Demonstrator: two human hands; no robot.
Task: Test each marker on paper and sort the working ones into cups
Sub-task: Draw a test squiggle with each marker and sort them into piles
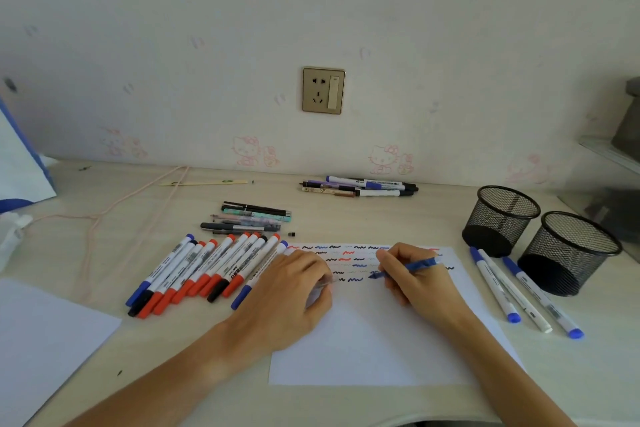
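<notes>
At the white paper sheet's [374,333] twelve o'clock end, right hand [415,277] pinches a blue marker [405,269] to scribble; left hand [294,295], clasping a clear cap, steadies the sheet.

Blue pen [412,268], black mesh cups [500,218]

The paper [374,333] lies on the desk [207,399] before the person, both hands on its far part. A row of markers [204,270] lies just left of it, three markers [519,291] just right, two mesh cups [540,239] behind those. More pens [249,217] lie behind the row, another pile [360,186] by the wall.
</notes>
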